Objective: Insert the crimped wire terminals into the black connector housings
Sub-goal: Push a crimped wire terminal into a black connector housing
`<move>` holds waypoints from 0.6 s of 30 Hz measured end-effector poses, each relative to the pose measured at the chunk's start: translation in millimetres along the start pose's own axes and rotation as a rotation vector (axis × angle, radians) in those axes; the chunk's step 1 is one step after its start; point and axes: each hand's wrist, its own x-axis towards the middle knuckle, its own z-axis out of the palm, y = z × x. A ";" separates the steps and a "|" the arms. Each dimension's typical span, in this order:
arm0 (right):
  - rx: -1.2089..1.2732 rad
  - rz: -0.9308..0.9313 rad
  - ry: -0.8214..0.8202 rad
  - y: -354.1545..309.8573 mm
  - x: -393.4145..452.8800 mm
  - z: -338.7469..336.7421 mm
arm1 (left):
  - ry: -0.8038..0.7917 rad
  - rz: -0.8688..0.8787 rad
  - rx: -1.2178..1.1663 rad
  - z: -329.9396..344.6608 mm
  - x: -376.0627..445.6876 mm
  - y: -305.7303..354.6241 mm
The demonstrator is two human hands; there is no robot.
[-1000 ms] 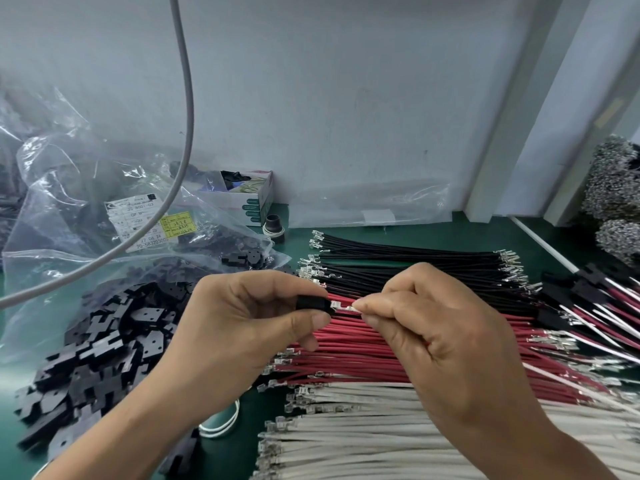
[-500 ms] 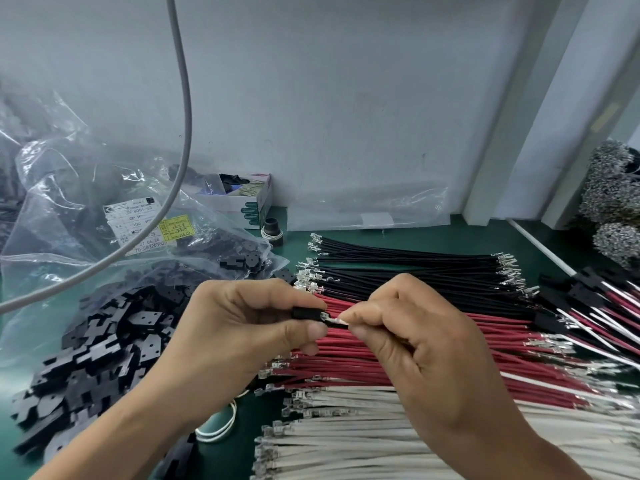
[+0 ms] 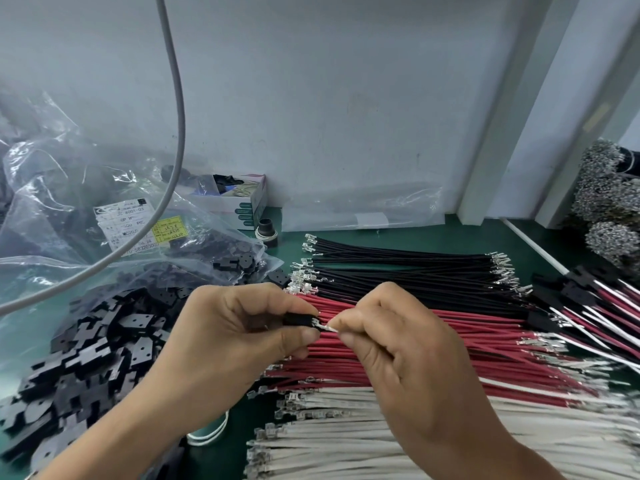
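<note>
Looking down from my head camera, my left hand (image 3: 221, 341) sits at the centre of the frame, fingers curled, pinching a small black connector housing (image 3: 298, 320) between thumb and forefinger; my right hand (image 3: 408, 355), just to the right of it, pinches a white wire (image 3: 330, 328) close to its crimped terminal (image 3: 317, 322), whose metal tip is at the open end of the housing; whether it has entered I cannot tell.

Beneath my hands, across the centre and right of the frame, lie rows of wires on the green mat (image 3: 450, 233): black wires (image 3: 398, 268) furthest up, red wires (image 3: 415, 358) in the middle, white wires (image 3: 346, 441) along the lower edge; a heap of loose black housings (image 3: 86, 355) fills the lower left, spilling from a clear plastic bag (image 3: 69, 202) at the left; a grey cable (image 3: 175, 109) curves down through the upper left; a small open box (image 3: 242, 199) stands against the wall above centre; wires already fitted with housings (image 3: 588, 299) lie at the right edge.
</note>
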 end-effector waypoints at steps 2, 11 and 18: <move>0.058 0.041 -0.032 1.6 -0.1 -0.9 | -0.037 -0.014 -0.004 -2.9 0.8 0.2; -0.022 -0.037 -0.008 2.7 0.9 -0.8 | -0.051 -0.027 0.000 -2.0 -0.9 1.6; -0.078 -0.086 0.024 5.5 0.9 2.9 | -0.018 -0.015 0.034 3.0 -1.2 -2.3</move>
